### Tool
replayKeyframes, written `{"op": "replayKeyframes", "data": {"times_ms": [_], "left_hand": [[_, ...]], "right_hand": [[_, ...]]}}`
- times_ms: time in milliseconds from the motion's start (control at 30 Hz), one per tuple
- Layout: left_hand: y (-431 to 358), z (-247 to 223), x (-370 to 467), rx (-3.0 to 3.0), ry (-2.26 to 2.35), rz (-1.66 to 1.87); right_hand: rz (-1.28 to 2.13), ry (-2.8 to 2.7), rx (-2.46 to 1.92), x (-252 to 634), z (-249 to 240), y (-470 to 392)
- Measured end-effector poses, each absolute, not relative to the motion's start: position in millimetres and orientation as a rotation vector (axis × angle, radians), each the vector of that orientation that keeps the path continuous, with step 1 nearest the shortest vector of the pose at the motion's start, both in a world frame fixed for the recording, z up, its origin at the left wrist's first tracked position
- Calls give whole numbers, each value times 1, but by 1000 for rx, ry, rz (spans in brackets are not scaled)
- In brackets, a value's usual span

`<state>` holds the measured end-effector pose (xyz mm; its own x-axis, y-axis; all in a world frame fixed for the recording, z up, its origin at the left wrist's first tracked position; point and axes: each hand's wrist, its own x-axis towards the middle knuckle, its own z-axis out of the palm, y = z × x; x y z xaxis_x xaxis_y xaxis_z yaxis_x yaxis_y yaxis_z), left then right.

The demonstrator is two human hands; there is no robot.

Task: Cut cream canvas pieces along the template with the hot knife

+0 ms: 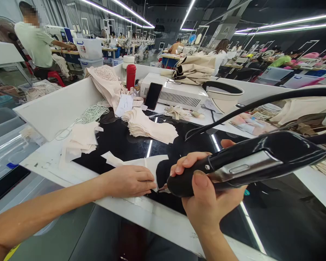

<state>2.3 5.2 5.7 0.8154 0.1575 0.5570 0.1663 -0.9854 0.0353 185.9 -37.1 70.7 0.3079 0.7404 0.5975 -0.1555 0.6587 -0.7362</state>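
Observation:
My right hand (209,192) is wrapped round a black corded hand tool (241,163) with a metal lever along its side. The tool's rounded end points left, and its tip is close to the right edge of a pale fabric piece (154,164) on the black glossy table surface (116,139). My left hand (134,180) is closed at that fabric's near right edge, fingers together and pressing it to the surface. The fabric has a seam-like line across it. Whether the tool's tip touches the cloth is hard to make out.
Beyond lie a stack of beige fabric pieces (149,127), a smaller stack (84,136) and pale green cord (91,114). A phone (153,96) leans on a white vented box (176,90) beside a red bottle (130,77). The tool's thick black cable (260,103) arches across the right.

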Motion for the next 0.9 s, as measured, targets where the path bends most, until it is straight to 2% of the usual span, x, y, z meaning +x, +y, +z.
{"op": "replayKeyframes", "data": {"times_ms": [900], "left_hand": [[2, 8, 1, -2979, -308, -876]], "right_hand": [[636, -1111, -618, 184, 71, -37]]}}
